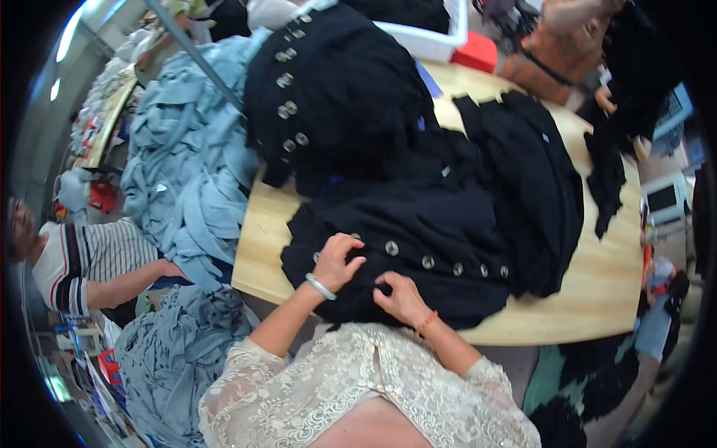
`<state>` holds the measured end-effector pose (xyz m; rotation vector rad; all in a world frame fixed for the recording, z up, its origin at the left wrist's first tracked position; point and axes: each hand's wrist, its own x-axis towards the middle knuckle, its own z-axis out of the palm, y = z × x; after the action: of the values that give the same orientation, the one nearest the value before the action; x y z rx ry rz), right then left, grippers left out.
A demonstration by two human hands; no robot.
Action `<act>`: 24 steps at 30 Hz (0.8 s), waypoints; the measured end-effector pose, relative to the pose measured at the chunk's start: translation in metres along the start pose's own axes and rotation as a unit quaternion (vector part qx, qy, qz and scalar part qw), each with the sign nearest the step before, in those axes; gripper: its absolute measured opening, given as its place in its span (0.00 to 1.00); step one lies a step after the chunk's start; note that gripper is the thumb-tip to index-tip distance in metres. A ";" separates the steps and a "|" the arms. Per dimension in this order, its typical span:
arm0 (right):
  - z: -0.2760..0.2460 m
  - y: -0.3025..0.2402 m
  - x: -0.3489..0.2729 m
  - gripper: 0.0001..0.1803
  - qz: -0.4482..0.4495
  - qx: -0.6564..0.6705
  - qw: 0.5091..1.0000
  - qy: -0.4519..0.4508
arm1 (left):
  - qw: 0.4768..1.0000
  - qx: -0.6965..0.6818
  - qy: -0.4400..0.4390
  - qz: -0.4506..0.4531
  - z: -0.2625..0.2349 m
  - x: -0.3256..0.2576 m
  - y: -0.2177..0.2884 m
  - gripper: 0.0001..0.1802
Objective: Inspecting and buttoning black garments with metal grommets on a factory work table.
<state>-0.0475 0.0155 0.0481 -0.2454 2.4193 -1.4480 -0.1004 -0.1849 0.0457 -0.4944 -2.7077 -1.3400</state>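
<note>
A black knit garment (448, 216) with a row of large round metallic buttons lies spread on the wooden table in front of me. My left hand (340, 263) rests over its near left part, thumb and fingers curved and apart, the fingertips close to the button at the row's left end. To the right and a little nearer, my right hand (403, 299) is over the cloth below the row, its fingers bent with a gap between thumb and forefinger. Neither hand visibly grips the fabric. Beyond them rises a pile of black garments (343, 89) with similar paired buttons.
Light blue knitwear (190, 149) is heaped left of the table (258, 254), with grey-blue cloth (183, 358) below. A person in a striped top (112, 254) reaches toward it. A white bin (426, 48) and red box (476, 52) stand behind. Another person (556, 52) holds black cloth at far right.
</note>
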 end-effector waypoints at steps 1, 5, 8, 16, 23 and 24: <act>-0.001 -0.002 -0.001 0.11 -0.010 -0.012 1.000 -0.004 | 0.998 0.069 0.000 0.012 0.006 0.005 -0.002 0.21; 0.003 -0.013 0.002 0.11 -0.054 -0.050 0.997 0.011 | 0.986 0.161 -0.031 -0.013 0.024 0.018 -0.018 0.18; 0.006 -0.017 0.001 0.11 -0.049 -0.090 0.994 0.028 | 0.983 0.181 0.012 -0.007 0.026 0.013 -0.024 0.17; 0.009 -0.022 0.009 0.11 -0.083 -0.120 0.989 0.017 | 0.978 -0.044 -0.106 -0.177 0.015 0.014 -0.022 0.08; 0.013 -0.023 0.009 0.23 -0.090 -0.099 0.985 0.104 | 0.867 -0.347 -0.157 -0.321 0.016 -0.012 -0.021 0.06; 0.014 -0.022 0.008 0.23 -0.096 -0.123 0.983 0.097 | 0.864 -0.359 -0.146 -0.322 0.016 -0.014 -0.021 0.07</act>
<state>-0.0507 -0.0091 0.0599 -0.4213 2.8044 -1.2979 -0.0929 -0.1878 0.0173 0.2635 -2.5953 -2.6751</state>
